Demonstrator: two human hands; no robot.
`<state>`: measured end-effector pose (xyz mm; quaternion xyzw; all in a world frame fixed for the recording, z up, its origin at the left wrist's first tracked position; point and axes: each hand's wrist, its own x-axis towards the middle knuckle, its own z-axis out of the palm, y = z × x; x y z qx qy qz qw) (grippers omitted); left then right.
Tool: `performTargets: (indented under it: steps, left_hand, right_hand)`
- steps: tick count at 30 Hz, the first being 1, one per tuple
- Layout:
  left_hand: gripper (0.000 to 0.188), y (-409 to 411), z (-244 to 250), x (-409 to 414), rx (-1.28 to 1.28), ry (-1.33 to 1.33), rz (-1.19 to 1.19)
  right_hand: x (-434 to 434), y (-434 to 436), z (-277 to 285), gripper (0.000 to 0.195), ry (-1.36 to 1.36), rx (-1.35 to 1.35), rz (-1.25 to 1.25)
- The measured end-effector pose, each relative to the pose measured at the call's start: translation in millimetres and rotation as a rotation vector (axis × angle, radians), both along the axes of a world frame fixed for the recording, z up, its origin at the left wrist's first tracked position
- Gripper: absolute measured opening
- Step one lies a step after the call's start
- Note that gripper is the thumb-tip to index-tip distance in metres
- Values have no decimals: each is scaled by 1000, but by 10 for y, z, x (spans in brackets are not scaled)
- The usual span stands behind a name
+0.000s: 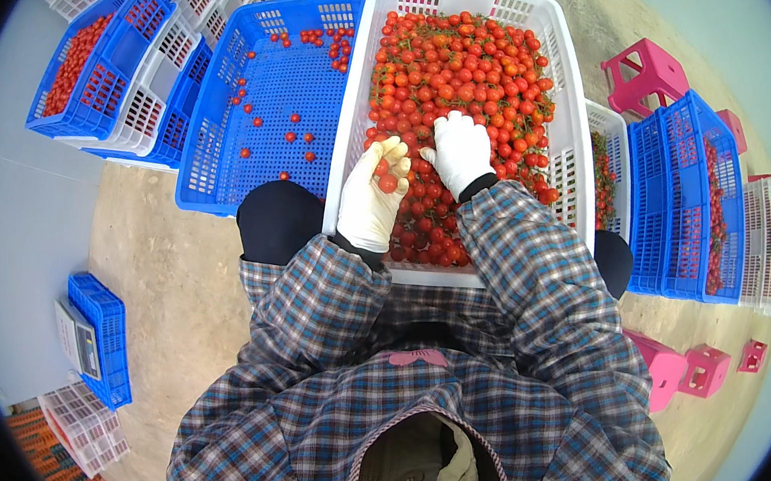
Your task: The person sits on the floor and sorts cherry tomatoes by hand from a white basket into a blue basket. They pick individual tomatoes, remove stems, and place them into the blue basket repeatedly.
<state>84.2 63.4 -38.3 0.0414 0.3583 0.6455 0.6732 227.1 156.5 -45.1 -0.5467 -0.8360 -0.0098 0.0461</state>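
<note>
A white plastic crate (580, 85) piled with red cherry tomatoes (470, 73), some on green stems, lies before me. My left hand (374, 197), in a whitish glove, is palm up over the crate's near left part, its fingers curled around a few cherry tomatoes (387, 182). To its right my gloved right hand (462, 151) reaches palm down onto the pile, fingers bent into the tomatoes; whether it grips one is hidden. Left of the white crate, a blue plastic crate (237, 42) has scattered loose tomatoes on its perforated floor.
Stacked blue and white crates (125, 72), the top one with tomatoes, stand at the left. At the right are a white crate (630, 160) of tomatoes, more blue crates (655, 205) and a pink stool (646, 74). A scale (82, 339) rests by a blue crate at lower left.
</note>
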Motion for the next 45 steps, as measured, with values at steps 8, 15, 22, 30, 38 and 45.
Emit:
performTargets:
  steps: [8, 15, 22, 30, 38, 45]
  left_hand:
    - [30, 2, 69, -52, -32, -30, 49]
    - [27, -34, 243, -8, -17, 173, -10]
    - [32, -46, 387, 142, 153, 596, -316]
    - [41, -103, 418, 311, 189, 622, -484]
    - [44, -99, 379, 211, 250, 302, -493]
    - [32, -95, 477, 235, 169, 531, -333]
  right_hand:
    - [110, 17, -125, 20, 183, -26, 15]
    - [692, -69, 248, 18, 1401, -620, -84]
    - [738, -307, 498, 24, 1855, -781, 10]
    - [558, -426, 552, 26, 1878, -816, -13]
    - [576, -446, 600, 27, 1940, -812, -61]
    - [576, -453, 599, 26, 1880, -776, -81]
